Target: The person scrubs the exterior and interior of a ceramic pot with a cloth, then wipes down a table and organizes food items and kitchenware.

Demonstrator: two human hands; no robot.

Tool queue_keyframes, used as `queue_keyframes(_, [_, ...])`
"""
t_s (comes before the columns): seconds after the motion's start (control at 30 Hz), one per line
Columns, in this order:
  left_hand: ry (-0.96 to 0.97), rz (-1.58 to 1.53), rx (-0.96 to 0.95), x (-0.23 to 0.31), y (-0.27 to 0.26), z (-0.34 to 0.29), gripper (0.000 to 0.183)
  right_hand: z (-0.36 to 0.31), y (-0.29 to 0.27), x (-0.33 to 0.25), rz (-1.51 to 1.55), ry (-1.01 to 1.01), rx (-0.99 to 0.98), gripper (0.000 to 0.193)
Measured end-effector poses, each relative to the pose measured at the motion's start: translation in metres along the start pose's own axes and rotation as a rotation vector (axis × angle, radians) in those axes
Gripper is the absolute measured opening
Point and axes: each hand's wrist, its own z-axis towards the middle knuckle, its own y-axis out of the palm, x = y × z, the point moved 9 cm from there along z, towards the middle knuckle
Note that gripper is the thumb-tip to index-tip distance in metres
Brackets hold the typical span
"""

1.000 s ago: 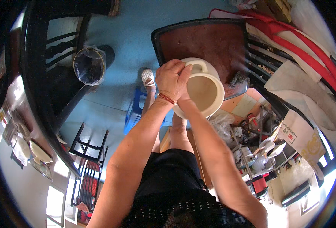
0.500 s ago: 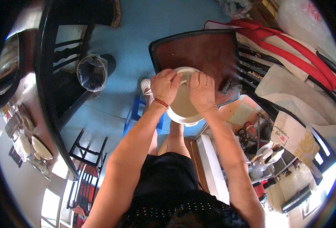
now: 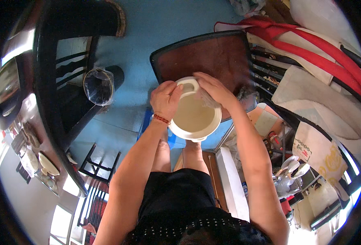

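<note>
A round white pot (image 3: 194, 118) with a cream inside hangs in front of me, tilted so that I look into it. It has a loop handle (image 3: 187, 83) at its far rim and a small lug at its near rim. My left hand (image 3: 165, 98), with a red beaded bracelet at the wrist, is closed on the far left rim beside the loop, thumb on the handle. My right hand (image 3: 216, 90) lies over the far right rim, one finger reaching the loop. Its lower fingers are smeared by motion inside the pot, so their grip is unclear.
Beyond the pot stands a chair with a brown seat (image 3: 205, 53); red and white cloths (image 3: 303, 45) hang over its back. A lined waste bin (image 3: 99, 87) is at left, near a dark table (image 3: 46, 102). A blue stool (image 3: 146, 122) stands beneath the pot.
The pot has come slightly nearer and left, showing more of its inside. My right hand has turned and shifted from the far rim toward the right side; my left hand still holds the rim.
</note>
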Motion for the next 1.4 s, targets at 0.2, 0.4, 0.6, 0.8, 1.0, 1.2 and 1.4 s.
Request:
queue_keyframes(0.2, [-0.014,-0.044,-0.028,0.001,0.003,0.000,0.027,0.057,0.020,0.014,-0.143,-0.299,-0.164,0.024])
queue_keyframes(0.4, [-0.147,-0.129,-0.059,-0.012,0.005,-0.004,0.030,-0.087,0.003,0.102,0.074,-0.077,0.600,0.035])
queue_keyframes(0.6, [-0.068,-0.066,0.006,-0.007,0.000,-0.003,0.030,-0.078,-0.009,0.016,-0.210,-0.413,0.581,0.034])
queue_keyframes(0.8, [-0.060,-0.073,-0.042,0.004,0.000,0.001,0.024,-0.094,-0.010,0.055,-0.149,-0.257,0.795,0.030])
queue_keyframes(1.0, [0.146,-0.130,-0.110,0.029,0.002,0.015,0.019,-0.166,0.136,0.111,1.386,0.613,0.757,0.026])
queue_keyframes(1.2, [-0.140,-0.073,-0.611,0.024,0.043,0.036,0.021,-0.160,0.126,0.089,1.739,0.592,0.671,0.028])
queue_keyframes(1.4, [-0.320,-0.397,-0.657,0.038,0.012,0.008,0.034,-0.187,0.079,0.058,1.507,0.389,0.869,0.044])
